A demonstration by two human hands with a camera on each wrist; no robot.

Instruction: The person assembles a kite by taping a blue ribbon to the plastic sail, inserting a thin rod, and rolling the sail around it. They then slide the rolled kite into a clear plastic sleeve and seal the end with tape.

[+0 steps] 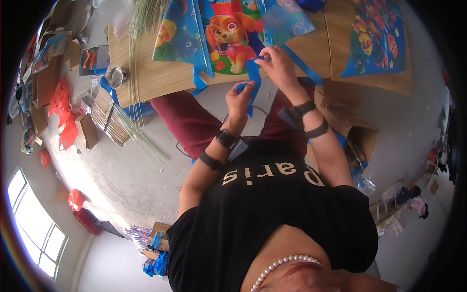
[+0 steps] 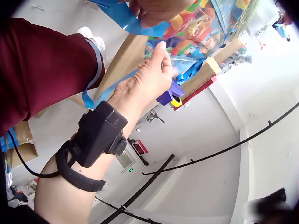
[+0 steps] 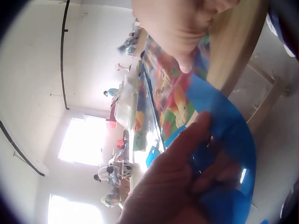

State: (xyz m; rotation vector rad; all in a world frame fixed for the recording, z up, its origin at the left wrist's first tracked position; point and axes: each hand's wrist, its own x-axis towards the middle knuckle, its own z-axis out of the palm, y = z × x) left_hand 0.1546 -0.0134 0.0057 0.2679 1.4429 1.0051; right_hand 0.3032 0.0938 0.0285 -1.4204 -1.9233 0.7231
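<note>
A plastic sheet printed with a cartoon dog (image 1: 231,41) lies at the table's near edge, with blue strips along its borders. Close to that edge, my left hand (image 1: 237,101) pinches a shiny blue strip (image 1: 254,75), which curves below the fingers. In the right wrist view the same blue strip (image 3: 233,126) bends around the left hand (image 3: 163,182). My right hand (image 1: 281,68) is farther forward, its fingertips over the sheet beside the strip's upper end. From the left wrist, the right hand (image 2: 148,79) shows thumb and finger close together, no held thing visible between them.
Another printed sheet (image 1: 377,39) lies on the right of the table (image 1: 170,80). Long pale strands (image 1: 141,29) hang over the left side near a round metal tin (image 1: 117,77). A blue strip (image 1: 304,65) dangles off the near edge. Boxes (image 1: 48,80) crowd the floor at left.
</note>
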